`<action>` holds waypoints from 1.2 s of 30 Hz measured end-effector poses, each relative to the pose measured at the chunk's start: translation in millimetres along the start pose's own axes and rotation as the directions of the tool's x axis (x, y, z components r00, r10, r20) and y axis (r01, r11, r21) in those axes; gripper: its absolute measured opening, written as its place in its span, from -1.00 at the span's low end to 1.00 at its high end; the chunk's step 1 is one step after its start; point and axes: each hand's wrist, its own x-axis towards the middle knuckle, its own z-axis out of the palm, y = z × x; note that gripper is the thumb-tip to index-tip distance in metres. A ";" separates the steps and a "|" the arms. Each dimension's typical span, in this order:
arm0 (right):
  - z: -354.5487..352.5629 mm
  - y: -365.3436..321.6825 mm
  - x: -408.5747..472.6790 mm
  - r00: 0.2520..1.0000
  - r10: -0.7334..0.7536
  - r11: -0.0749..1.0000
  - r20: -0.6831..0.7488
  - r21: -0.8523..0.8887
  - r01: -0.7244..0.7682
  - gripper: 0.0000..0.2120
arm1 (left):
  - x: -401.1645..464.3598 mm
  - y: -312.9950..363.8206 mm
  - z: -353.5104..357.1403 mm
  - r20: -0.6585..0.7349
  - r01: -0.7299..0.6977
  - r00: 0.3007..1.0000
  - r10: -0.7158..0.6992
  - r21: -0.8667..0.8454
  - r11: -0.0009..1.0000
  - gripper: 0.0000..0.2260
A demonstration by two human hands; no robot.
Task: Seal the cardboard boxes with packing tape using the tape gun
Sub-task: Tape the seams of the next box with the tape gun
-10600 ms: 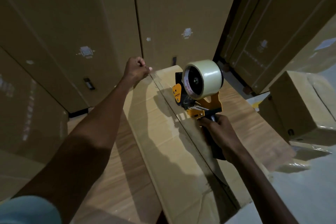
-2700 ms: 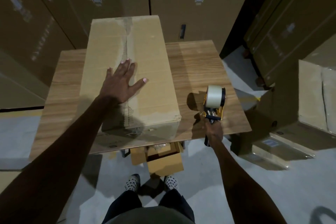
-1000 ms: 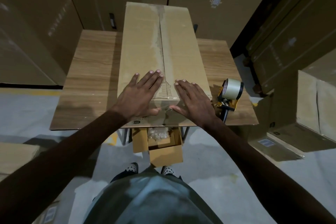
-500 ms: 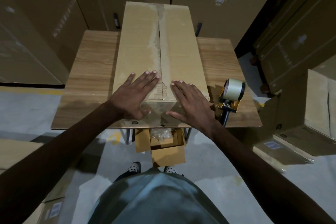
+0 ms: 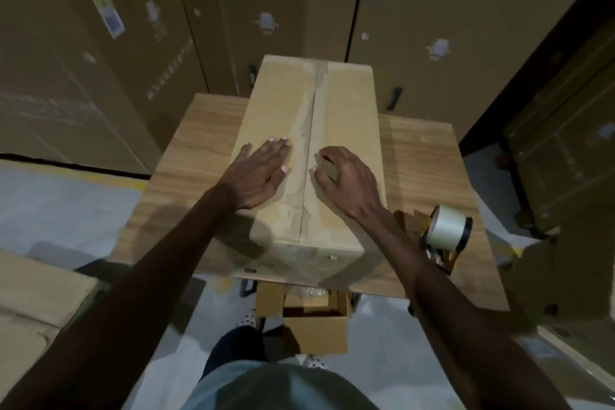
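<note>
Left hand (image 5: 263, 173) lies flat on the cardboard box (image 5: 346, 130); right hand (image 5: 346, 176) presses with curled fingers, holding nothing. I think both should rub firmly along the centre seam, while the tape gun (image 5: 446, 236) waits at right.

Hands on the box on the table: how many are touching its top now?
2. The left hand lies flat left of the taped seam on the box; the right hand rests right of it, fingers bent. The tape gun stands unheld on the table.
</note>
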 end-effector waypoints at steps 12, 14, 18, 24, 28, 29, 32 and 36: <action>24.9 -1.5 145.4 0.973 0.223 0.969 0.066 -0.127 -0.214 -0.52 | 169.1 -74.9 -32.4 0.007 -0.073 0.997 0.073 0.001 0.997 -0.47; 30.0 3.5 170.9 0.966 0.254 0.958 0.055 -0.149 -0.244 -0.51 | 203.4 -88.5 -38.9 0.019 -0.112 0.994 0.112 0.011 0.994 -0.48; 38.8 13.4 210.8 0.956 0.283 0.951 0.081 -0.150 -0.269 -0.44 | 262.6 -109.2 -48.4 0.008 -0.194 0.981 0.194 0.024 0.981 -0.48; 40.3 26.2 258.9 0.937 0.324 0.933 0.134 -0.209 -0.293 -0.42 | 319.7 -126.5 -55.7 0.009 -0.319 0.948 0.319 0.032 0.947 -0.50; 42.3 30.3 281.7 0.928 0.327 0.922 0.180 -0.276 -0.271 -0.43 | 324.2 -128.9 -50.0 -0.027 -0.316 0.948 0.316 0.014 0.949 -0.52; 43.7 30.4 283.1 0.929 0.327 0.919 0.175 -0.289 -0.269 -0.43 | 325.2 -128.6 -49.6 -0.033 -0.313 0.949 0.313 0.016 0.950 -0.52; 49.8 29.2 281.2 0.936 0.324 0.908 0.139 -0.322 -0.267 -0.35 | 327.3 -128.3 -50.1 -0.045 -0.309 0.950 0.310 0.018 0.951 -0.53; 52.2 24.9 261.6 0.943 0.314 0.911 0.110 -0.314 -0.267 -0.40 | 324.4 -126.2 -55.1 -0.050 -0.309 0.950 0.309 0.006 0.951 -0.55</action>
